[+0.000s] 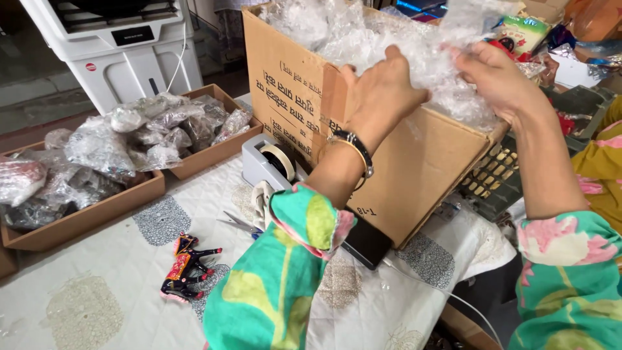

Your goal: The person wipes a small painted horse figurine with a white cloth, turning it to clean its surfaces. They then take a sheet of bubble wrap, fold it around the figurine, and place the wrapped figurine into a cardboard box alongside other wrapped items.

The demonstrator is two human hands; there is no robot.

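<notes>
Here, left hand (382, 91): fingers bent, pressing the clear bags (389, 39) down;
right hand (495, 74): fingers maybe pinched on a bag;
cardboard box (414, 175): tipped, leaning toward her.

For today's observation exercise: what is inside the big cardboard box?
The cardboard box is heaped with clear plastic bags; the left hand and right hand reach in. Anything beneath the heap is hidden.

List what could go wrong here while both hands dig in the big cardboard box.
The cardboard box sits tilted, leaning over a black phone; pressing down may shift it onto the phone. The left hand and right hand are pulling at clear plastic bags heaped above the rim, so some could spill. Scissors lie near the left elbow.
</notes>
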